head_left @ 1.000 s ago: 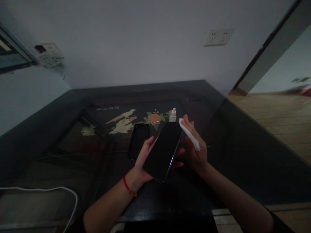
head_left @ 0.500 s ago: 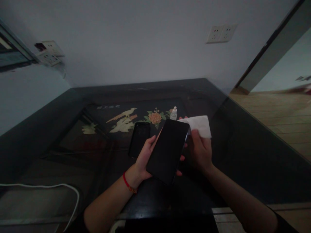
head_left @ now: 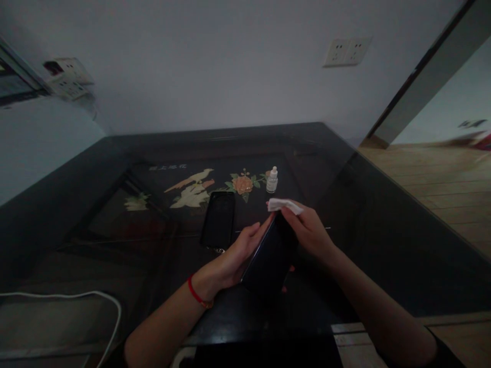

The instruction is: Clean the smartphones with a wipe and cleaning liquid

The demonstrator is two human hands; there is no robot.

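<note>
Near the small bottle [head_left: 272, 179] on the dark table [head_left: 383, 245], count as seen: two phones, one white wipe, one bottle, one white cable, two wall-socket plates.

Held phone [head_left: 268, 258]: on the person's side of the bottle, clear of the table top, tipped up on its long edge so its dark face is seen at a steep angle.

Second phone [head_left: 218, 220]: flat on the table, to the person's left of the bottle and a little nearer them. No hand on it.

Left hand [head_left: 240, 253]: wrapped around the held phone from behind. Fingers run straight along its long edge toward the bottle, and fingertips peek out on the far side underneath. Firm hold, wrist low, red band [head_left: 196, 295] on the wrist.

Right hand [head_left: 309, 232]: over the phone's end nearest the bottle, back of hand up, fingers curled and pinched tight on the white wipe [head_left: 283, 205]. The wipe is folded and sticks out toward the bottle, stopping short of it. Too dim to tell whether the wipe touches the glass.

Both forearms come in from the table's near edge and converge on the phone.

Cable [head_left: 95, 295]: well away from the bottle, at the person's far left by the near edge. Socket plates: one [head_left: 346, 51] on the wall above and right of the bottle, one [head_left: 67, 79] far left.
</note>
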